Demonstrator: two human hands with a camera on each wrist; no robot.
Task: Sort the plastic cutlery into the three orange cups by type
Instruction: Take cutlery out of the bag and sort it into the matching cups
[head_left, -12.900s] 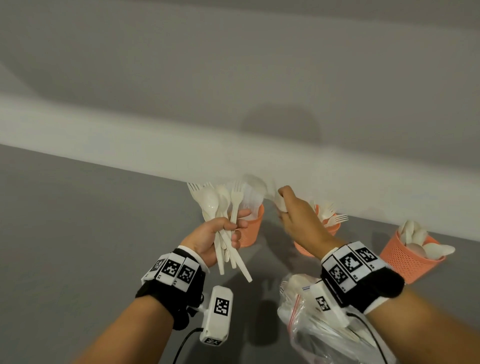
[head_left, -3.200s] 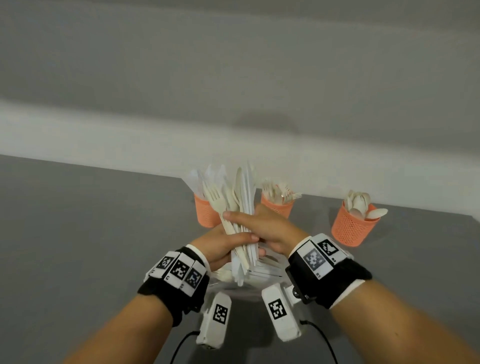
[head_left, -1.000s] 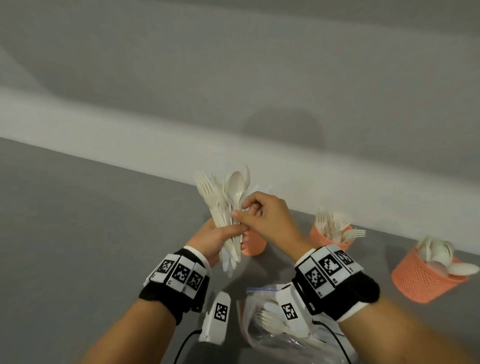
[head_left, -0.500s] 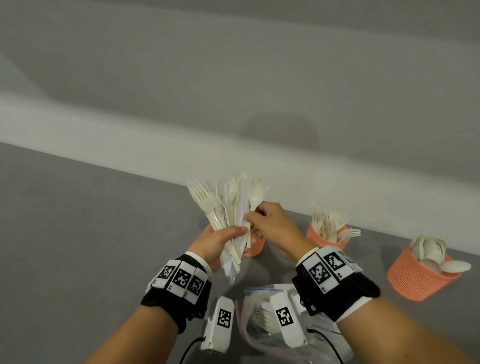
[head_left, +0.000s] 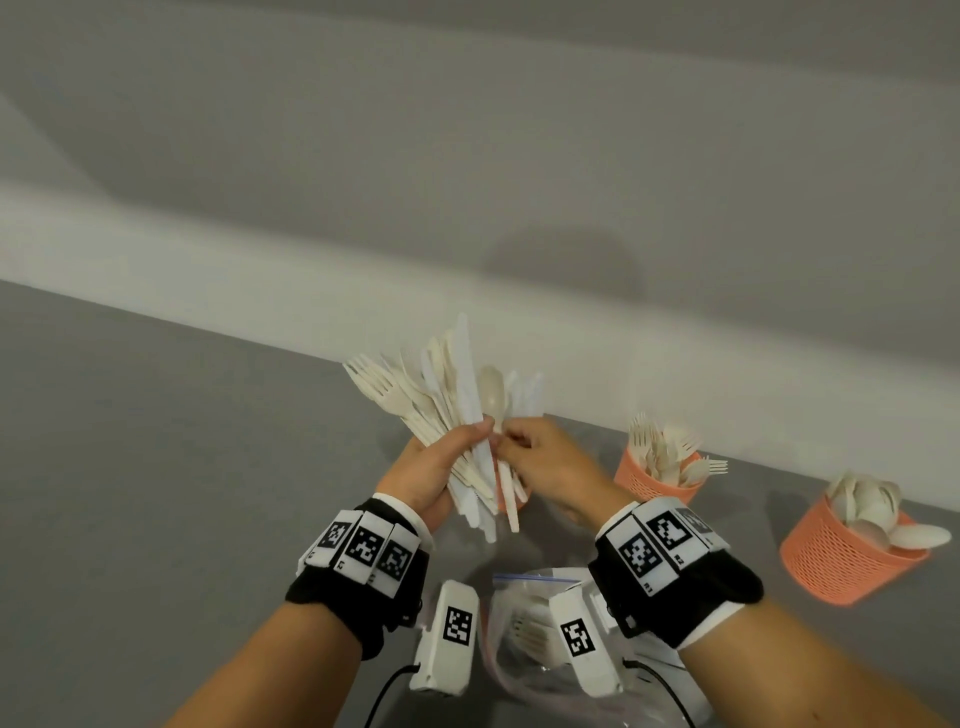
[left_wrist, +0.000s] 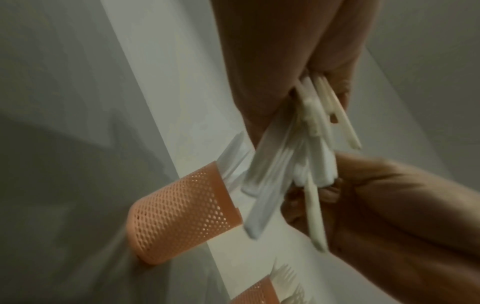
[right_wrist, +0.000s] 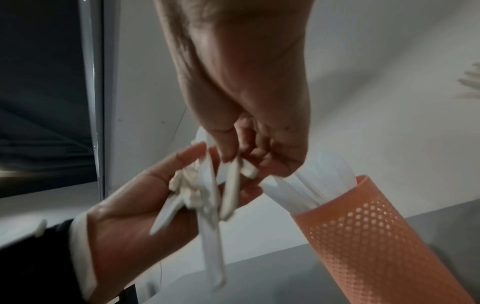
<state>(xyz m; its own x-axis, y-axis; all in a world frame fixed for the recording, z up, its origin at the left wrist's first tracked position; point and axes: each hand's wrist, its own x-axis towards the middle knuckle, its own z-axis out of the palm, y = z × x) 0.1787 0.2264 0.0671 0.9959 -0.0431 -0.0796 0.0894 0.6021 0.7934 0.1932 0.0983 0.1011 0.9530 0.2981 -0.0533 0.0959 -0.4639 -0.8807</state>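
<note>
My left hand (head_left: 431, 467) grips a fanned bundle of white plastic cutlery (head_left: 447, 395): forks, knives and a spoon. My right hand (head_left: 540, 462) pinches the handle of the spoon (head_left: 492, 395) within that bundle. Three orange mesh cups stand on the grey table. The knife cup (left_wrist: 182, 214) sits right behind my hands, mostly hidden in the head view. The fork cup (head_left: 655, 480) is to its right, and the spoon cup (head_left: 847, 556) stands farthest right. The bundle's handle ends (right_wrist: 207, 197) show in the right wrist view beside the knife cup (right_wrist: 376, 236).
A clear zip bag (head_left: 540, 634) with more cutlery lies on the table under my wrists. A pale wall ledge (head_left: 260, 280) runs behind the cups. The grey tabletop (head_left: 156, 467) stretches to the left.
My right hand's pinch has shifted from the bundle's right side to the spoon's handle at the middle. The bundle has fanned wider and tilted. The view has shifted slightly.
</note>
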